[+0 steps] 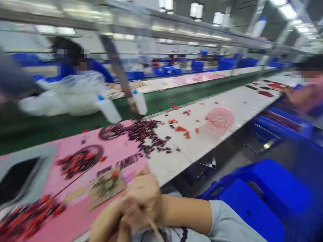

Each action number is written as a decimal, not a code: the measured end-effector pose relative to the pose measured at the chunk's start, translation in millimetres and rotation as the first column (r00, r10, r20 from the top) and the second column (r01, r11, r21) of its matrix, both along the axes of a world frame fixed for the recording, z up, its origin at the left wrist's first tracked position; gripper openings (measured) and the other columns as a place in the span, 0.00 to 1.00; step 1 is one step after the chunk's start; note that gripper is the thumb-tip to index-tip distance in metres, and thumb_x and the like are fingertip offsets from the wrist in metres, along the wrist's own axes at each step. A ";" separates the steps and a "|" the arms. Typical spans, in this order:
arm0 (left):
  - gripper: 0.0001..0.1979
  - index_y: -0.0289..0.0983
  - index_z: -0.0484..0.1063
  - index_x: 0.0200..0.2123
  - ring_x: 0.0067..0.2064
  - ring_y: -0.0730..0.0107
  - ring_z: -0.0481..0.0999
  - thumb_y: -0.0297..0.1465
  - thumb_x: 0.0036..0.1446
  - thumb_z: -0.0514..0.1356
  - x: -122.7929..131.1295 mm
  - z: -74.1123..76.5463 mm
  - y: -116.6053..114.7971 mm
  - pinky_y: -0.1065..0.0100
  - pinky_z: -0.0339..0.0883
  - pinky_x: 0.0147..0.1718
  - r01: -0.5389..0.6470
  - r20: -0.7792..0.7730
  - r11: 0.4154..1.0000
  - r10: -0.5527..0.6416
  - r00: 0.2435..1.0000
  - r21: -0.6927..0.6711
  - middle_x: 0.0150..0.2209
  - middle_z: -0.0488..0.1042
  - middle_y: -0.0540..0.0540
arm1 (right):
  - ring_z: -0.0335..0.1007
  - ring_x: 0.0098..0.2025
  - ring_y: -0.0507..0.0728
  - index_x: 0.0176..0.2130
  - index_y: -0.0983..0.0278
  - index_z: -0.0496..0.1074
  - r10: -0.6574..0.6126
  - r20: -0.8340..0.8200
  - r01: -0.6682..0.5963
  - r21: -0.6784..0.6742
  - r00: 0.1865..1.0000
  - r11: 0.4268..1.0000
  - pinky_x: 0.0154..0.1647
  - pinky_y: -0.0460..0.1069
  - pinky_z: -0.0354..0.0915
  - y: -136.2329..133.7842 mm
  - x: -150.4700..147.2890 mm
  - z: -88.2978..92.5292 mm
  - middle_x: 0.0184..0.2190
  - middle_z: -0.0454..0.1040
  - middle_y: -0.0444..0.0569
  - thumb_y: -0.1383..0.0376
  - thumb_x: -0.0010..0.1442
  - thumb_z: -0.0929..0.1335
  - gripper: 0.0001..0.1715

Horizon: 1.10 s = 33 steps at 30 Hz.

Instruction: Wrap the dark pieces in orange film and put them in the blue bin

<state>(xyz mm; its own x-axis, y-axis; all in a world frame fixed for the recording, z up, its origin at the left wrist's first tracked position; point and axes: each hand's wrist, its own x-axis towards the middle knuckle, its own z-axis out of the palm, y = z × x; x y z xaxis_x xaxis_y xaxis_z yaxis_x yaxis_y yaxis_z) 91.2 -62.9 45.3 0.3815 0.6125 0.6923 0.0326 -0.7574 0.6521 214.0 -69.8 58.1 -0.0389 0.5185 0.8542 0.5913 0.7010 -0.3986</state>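
Observation:
My right hand [143, 198] is curled closed at the near edge of the pink mat [111, 154], pressed against my left hand [108, 222], which sits below it at the bottom of the view. Motion smear hides what the fingers hold. Just left of my hands lies a brown card [104, 188] with small parts on it. Heaps of small dark and red parts [146, 136] are scattered over the mat and the white table [202, 141].
A pink round fan grille [219, 118] lies on the white table. Two white squeeze bottles [109, 109] stand by the green conveyor [176, 95]. One person in blue works across it, another at the far right. Blue bins [254, 198] stand at my right.

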 end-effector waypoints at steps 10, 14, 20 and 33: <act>0.20 0.36 0.71 0.33 0.21 0.73 0.68 0.40 0.72 0.47 21.6 -2.1 40.5 0.72 0.63 0.21 -0.221 0.076 0.974 0.218 0.973 0.046 0.21 0.71 0.49 | 0.55 0.19 0.51 0.19 0.61 0.59 0.028 -0.309 -0.138 -0.341 0.951 0.930 0.22 0.48 0.54 39.6 9.1 -1.1 0.15 0.58 0.41 0.48 0.73 0.56 0.36; 0.16 0.36 0.75 0.38 0.30 0.68 0.77 0.37 0.70 0.50 -4.9 -21.4 69.8 0.70 0.71 0.30 -0.469 -0.289 0.883 0.443 0.849 -0.025 0.29 0.77 0.44 | 0.66 0.24 0.54 0.25 0.63 0.72 -0.141 -0.305 -0.036 -0.510 0.942 0.859 0.26 0.49 0.60 65.8 7.9 -15.0 0.20 0.71 0.46 0.36 0.67 0.55 0.41; 0.14 0.37 0.77 0.47 0.44 0.56 0.80 0.29 0.66 0.53 -64.0 -29.2 174.4 0.60 0.73 0.43 -0.718 -0.581 0.693 0.563 0.588 -0.055 0.43 0.78 0.39 | 0.73 0.26 0.56 0.26 0.64 0.74 -0.277 -0.282 0.031 -0.647 0.919 0.762 0.31 0.50 0.67 84.2 22.5 -29.2 0.22 0.75 0.49 0.35 0.63 0.62 0.38; 0.42 0.42 0.57 0.71 0.70 0.35 0.55 0.49 0.57 0.64 -116.7 -19.0 216.1 0.39 0.54 0.65 -0.643 -0.796 0.756 0.463 0.391 0.124 0.71 0.56 0.33 | 0.76 0.23 0.53 0.30 0.64 0.76 -0.236 0.039 0.222 -0.511 0.971 0.830 0.27 0.44 0.67 87.8 41.1 -55.3 0.23 0.79 0.47 0.47 0.68 0.64 0.27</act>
